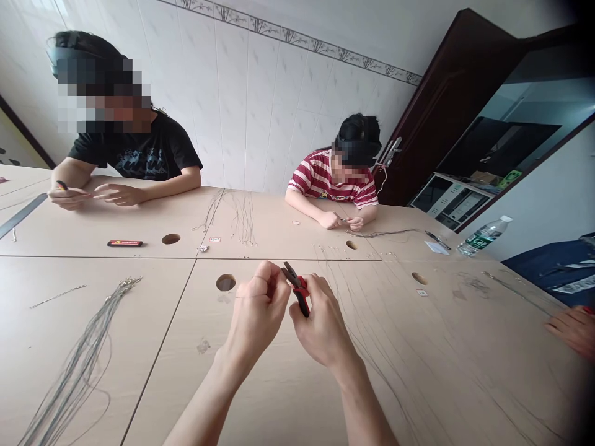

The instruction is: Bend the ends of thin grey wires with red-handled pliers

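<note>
My right hand [318, 319] is wrapped round the red and black handles of small pliers [297, 288], whose dark jaws point up and left toward my left hand. My left hand [263, 303] is closed in a pinch just left of the jaws; a thin cord shows by its fingers, but what sits at the fingertips is too small to make out. Both hands are above the wooden table [209, 396]. Right of my forearm, long thin cords [388, 378] run over the tabletop. A bundle of grey cords [88, 341] with metal ends lies at the left.
Across the table sit two people, one in a black shirt [149, 148], one in a striped shirt [309, 176]. Another person's hand [574, 328] is at the right edge. A water bottle [484, 236], a red-black marker-like object [124, 243] and a hole [225, 282] are also visible.
</note>
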{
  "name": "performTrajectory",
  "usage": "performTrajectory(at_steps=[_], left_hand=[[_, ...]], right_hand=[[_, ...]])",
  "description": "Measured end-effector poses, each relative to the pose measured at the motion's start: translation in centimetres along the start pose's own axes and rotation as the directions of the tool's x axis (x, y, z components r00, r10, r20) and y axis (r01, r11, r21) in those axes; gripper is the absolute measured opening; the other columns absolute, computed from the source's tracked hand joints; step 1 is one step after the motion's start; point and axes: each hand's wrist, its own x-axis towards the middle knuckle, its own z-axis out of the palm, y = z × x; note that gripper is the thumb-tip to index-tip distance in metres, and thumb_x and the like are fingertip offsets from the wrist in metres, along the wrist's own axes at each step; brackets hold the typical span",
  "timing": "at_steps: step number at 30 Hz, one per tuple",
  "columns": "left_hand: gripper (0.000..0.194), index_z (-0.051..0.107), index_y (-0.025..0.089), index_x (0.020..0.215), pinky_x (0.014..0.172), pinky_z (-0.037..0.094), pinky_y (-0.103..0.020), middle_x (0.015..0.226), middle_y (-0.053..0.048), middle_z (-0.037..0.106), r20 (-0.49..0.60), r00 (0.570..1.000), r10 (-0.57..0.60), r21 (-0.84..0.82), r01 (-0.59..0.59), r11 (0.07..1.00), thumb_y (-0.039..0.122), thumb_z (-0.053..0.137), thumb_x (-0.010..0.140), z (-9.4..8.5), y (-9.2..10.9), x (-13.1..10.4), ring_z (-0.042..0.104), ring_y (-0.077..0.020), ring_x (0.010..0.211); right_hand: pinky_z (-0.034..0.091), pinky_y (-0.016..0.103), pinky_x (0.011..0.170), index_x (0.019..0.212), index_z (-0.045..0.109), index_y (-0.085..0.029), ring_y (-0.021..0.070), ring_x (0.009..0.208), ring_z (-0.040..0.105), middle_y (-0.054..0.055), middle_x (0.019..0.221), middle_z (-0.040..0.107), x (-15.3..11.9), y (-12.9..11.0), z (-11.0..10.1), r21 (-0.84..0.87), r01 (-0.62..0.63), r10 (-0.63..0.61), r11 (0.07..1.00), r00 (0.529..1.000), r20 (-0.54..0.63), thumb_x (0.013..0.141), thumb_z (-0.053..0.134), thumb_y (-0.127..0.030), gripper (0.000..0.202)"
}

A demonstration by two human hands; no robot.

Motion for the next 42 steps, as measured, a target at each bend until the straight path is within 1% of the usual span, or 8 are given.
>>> performTrajectory(at_steps=[6,12,21,23,27,32,36,42], left_hand=[[0.016,0.038,0.024,0.070,0.043,0.025,-0.020,0.050,0.010,0.030,-0.040,0.997,0.063,0.085,-0.060,0.995,0.016,0.046,0.083,0.3,-0.3,0.0,0.025,-0.0099,0.046],[0.016,0.038,0.024,0.071,0.043,0.025,-0.020,0.050,0.010,0.029,-0.044,0.995,0.090,0.120,-0.085,0.989,0.016,0.045,0.083,0.3,-0.3,0.0,0.026,-0.0097,0.045],[0.014,0.039,0.023,0.071,0.043,0.025,-0.020,0.050,0.010,0.029,-0.037,0.994,0.102,0.113,-0.098,0.989,0.018,0.043,0.083,0.5,-0.7,0.1,0.025,-0.0097,0.046],[0.014,0.040,0.023,0.072,0.044,0.024,-0.022,0.049,0.010,0.028,-0.010,0.996,0.090,0.113,-0.088,0.990,0.019,0.043,0.085,0.3,-0.6,0.0,0.024,-0.0101,0.045],[0.019,0.045,0.023,0.073,0.045,0.023,-0.024,0.050,0.009,0.030,0.106,0.994,0.040,0.141,-0.055,0.988,0.026,0.040,0.091,-0.4,0.2,-0.1,0.026,-0.0116,0.047],[0.032,0.030,0.023,0.062,0.047,0.023,-0.025,0.047,0.008,0.021,0.167,0.986,-0.008,0.228,-0.031,0.973,0.030,0.040,0.091,-1.0,1.2,-0.3,0.024,-0.0130,0.049],[0.027,0.037,0.023,0.067,0.046,0.022,-0.025,0.052,0.007,0.026,0.245,0.963,-0.114,0.166,0.074,0.983,0.032,0.037,0.093,-1.1,1.3,-0.3,0.023,-0.0124,0.049],[0.032,0.035,0.022,0.064,0.047,0.021,-0.025,0.055,0.007,0.022,0.272,0.958,-0.089,0.058,0.076,0.995,0.034,0.037,0.094,-0.8,0.9,-0.2,0.022,-0.0121,0.053]], right_hand=[[0.043,0.037,0.070,0.083,0.044,-0.023,0.0230,0.078,0.050,0.003,0.080,0.055,0.0,0.3,0.2,-0.069,0.034,-0.039,0.997,0.997,-0.066,0.074,0.048,-0.004,0.021],[0.041,0.034,0.067,0.077,0.040,-0.023,0.0227,0.076,0.051,0.003,0.077,0.055,0.0,0.2,0.3,-0.090,0.031,-0.037,0.995,0.997,-0.067,0.077,0.048,-0.006,0.018],[0.033,0.025,0.055,0.073,0.040,-0.022,0.0159,0.060,0.046,-0.001,0.066,0.051,0.0,0.4,0.4,-0.074,0.010,-0.015,0.997,0.997,-0.074,0.079,0.045,-0.008,0.017],[0.032,0.024,0.054,0.072,0.038,-0.022,0.0151,0.058,0.045,-0.002,0.064,0.049,0.0,0.4,0.4,-0.068,0.018,-0.024,0.998,0.996,-0.084,0.079,0.045,-0.008,0.018],[0.032,0.024,0.053,0.072,0.039,-0.022,0.0148,0.058,0.045,-0.002,0.063,0.048,0.0,0.4,0.3,-0.058,0.037,-0.043,0.998,0.993,-0.108,0.079,0.045,-0.008,0.017],[0.032,0.024,0.053,0.074,0.043,-0.022,0.0147,0.059,0.045,-0.002,0.065,0.049,-0.1,0.4,0.3,-0.036,0.036,-0.039,0.999,0.995,-0.097,0.081,0.046,-0.009,0.015],[0.032,0.024,0.053,0.073,0.043,-0.022,0.0147,0.059,0.045,-0.002,0.065,0.048,-0.1,0.4,0.3,-0.024,0.053,-0.055,0.998,0.992,-0.110,0.082,0.046,-0.010,0.015],[0.032,0.023,0.053,0.073,0.042,-0.022,0.0145,0.058,0.044,-0.002,0.063,0.047,0.0,0.4,0.2,-0.019,0.083,-0.085,0.996,0.986,-0.143,0.081,0.045,-0.011,0.015]])
